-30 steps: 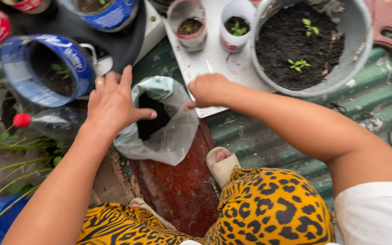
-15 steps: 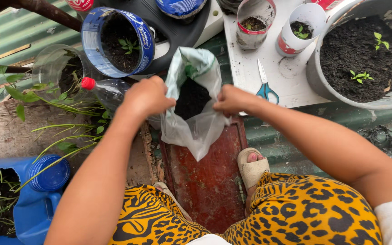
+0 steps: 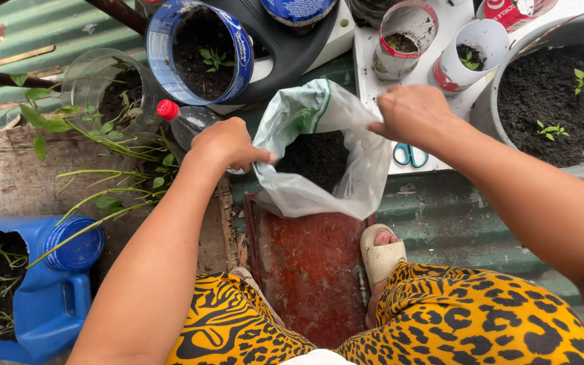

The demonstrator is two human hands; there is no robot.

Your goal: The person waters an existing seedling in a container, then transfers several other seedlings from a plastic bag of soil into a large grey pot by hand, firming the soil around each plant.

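Observation:
A translucent plastic bag (image 3: 305,192) with dark soil (image 3: 315,159) inside rests on a rusty red metal plate (image 3: 305,270). My left hand (image 3: 228,143) pinches the bag's left rim. My right hand (image 3: 414,113) grips the bag's right rim, and the mouth is pulled wide between them. Scissors with blue handles (image 3: 410,155) lie on a white board (image 3: 373,84), partly hidden under my right hand.
A blue cut container with seedlings (image 3: 201,54) and a clear bottle with a red cap (image 3: 180,118) stand at the upper left. Two small seedling cups (image 3: 403,40) (image 3: 471,54) and a large grey soil pot (image 3: 555,94) are at right. A blue jug (image 3: 35,284) sits lower left.
Both hands took hold of the bag's rim, lifted it, then spread its mouth wider. My right hand moved right and up. The view shifted, showing more of the left side.

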